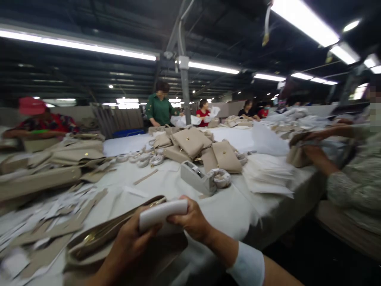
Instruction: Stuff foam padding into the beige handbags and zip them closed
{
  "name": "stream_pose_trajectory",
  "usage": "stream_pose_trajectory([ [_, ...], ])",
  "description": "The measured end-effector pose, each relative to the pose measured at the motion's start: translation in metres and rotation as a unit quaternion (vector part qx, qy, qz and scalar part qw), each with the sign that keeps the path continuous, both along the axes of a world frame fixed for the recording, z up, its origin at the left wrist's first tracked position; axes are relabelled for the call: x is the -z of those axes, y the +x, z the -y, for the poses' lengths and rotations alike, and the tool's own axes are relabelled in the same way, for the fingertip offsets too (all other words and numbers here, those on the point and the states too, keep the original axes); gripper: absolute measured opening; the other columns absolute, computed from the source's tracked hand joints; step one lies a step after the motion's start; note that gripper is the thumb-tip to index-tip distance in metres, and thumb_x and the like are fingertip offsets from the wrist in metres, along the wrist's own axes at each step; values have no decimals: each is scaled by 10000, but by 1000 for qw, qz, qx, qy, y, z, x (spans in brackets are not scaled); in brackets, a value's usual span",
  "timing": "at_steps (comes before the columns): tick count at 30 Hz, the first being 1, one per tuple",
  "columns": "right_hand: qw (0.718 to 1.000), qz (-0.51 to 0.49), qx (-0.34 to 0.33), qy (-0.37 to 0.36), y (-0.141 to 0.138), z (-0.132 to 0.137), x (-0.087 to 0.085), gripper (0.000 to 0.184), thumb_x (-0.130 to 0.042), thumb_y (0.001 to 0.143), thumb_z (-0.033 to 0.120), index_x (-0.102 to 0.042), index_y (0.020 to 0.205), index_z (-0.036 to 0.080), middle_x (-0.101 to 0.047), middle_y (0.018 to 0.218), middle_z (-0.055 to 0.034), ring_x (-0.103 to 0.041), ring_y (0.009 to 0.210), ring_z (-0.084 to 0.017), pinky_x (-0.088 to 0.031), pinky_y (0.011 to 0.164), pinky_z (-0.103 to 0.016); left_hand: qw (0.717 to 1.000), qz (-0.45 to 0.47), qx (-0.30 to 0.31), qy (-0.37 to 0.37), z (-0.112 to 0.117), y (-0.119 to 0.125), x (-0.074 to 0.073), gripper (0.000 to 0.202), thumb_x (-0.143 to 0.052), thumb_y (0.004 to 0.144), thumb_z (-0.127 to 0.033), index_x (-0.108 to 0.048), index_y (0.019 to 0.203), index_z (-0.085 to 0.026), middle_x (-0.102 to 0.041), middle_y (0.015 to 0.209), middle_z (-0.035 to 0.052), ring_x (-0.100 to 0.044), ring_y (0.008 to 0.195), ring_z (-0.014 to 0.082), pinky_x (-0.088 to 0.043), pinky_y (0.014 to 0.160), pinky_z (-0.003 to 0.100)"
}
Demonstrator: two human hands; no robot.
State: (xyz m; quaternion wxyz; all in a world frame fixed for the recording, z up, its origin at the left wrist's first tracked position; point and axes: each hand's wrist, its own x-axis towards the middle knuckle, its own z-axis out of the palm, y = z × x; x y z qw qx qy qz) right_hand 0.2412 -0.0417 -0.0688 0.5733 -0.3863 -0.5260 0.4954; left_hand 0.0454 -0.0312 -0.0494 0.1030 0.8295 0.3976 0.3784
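Both hands grasping one item. Left hand (131, 242) grips the near end of a white pad (162, 212), thumb on top; right hand (192, 220) closes over its far end. The pad sits just above a beige handbag (98, 238), which lies at the near edge of the white-covered table (238, 206), gold hardware showing; whether pad and bag touch, cannot tell. Grey tape dispenser (198, 176) stands beyond, with a tape roll (222, 177) just beside it. Pile of beige bags (193, 145) further back. Stack of white sheets (268, 172) right of it. Cut scraps (44, 222) litter the left. A co-worker's hands (309, 153) at right hold another bag, blurred.
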Motion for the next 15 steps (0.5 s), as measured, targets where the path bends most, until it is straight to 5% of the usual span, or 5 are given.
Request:
stream_pose_trajectory([
  [3, 1000, -16, 11, -13, -4, -11, 5, 381, -763, 643, 375, -527, 840, 150, -554, 703, 37, -504, 631, -102, -433, 565, -210, 990, -53, -110, 68, 11, -2, -2, 492, -571, 816, -411, -482, 1212, -131, -638, 1084, 130, -620, 958, 280, -532, 833, 430],
  [6, 999, -44, 16, -16, -5, -18, 11, 379, -736, 699, 402, -535, 888, 144, -585, 733, 22, -530, 624, -102, -459, 554, -208, 971, -144, -128, 145, 27, -17, 0, 366, -551, 855, -356, -537, 1149, -139, -639, 1038, 124, -588, 951, 270, -488, 851, 441],
  [9, 995, -92, 4, -33, -4, -19, 13, 388, -704, 735, 448, -518, 914, 159, -560, 647, 47, -481, 460, -77, -399, 385, -182, 950, -201, -143, 193, 43, -38, 4, 212, -514, 883, -261, -587, 1047, -148, -646, 997, 108, -570, 939, 260, -452, 849, 429],
  [15, 976, -190, 10, -104, -4, -16, 8, 406, -698, 731, 499, -525, 898, 172, -490, 536, 75, -400, 346, -60, -284, 257, -151, 933, -254, -179, 182, 43, -51, 4, 242, -491, 895, -242, -582, 1097, -146, -642, 1058, 107, -561, 977, 256, -416, 876, 425],
])
